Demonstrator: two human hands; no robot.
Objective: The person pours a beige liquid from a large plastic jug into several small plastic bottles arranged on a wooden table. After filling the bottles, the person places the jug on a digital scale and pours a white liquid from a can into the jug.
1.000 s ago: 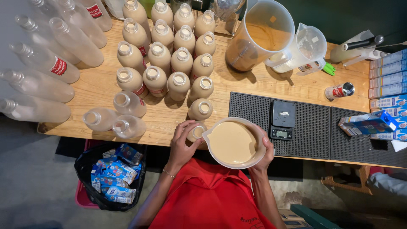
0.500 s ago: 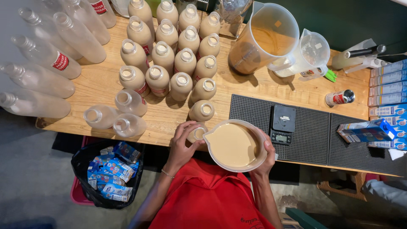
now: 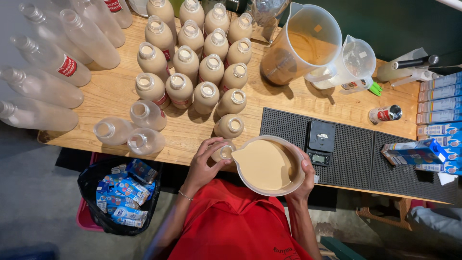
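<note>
Wooden surface, pale planked top, seen from above, dark green wall behind; grey floor below.

Far left of the left hand: clear empty plastic bottles lying and leaning, smooth, some with red labels. Below them, a black bin bag stuffed with crumpled blue cartons.

Above the left hand: filled bottles, uncapped, round-shouldered, beige liquid to the neck, standing close together.

Left hand: closed around a small bottle at the near edge, steadying it upright.

Right hand: gripping the rim of a round translucent jug, full of opaque beige liquid, spout touching or just over the bottle mouth.

Right of the right hand: black ribbed rubber mat bearing a small digital scale; large measuring jug well above; blue cartons stacked far right.

Risk, as judged: narrow neck and a brimming jug favour overflow or a missed pour; a slipped grip would tip the bottle off the edge
</note>
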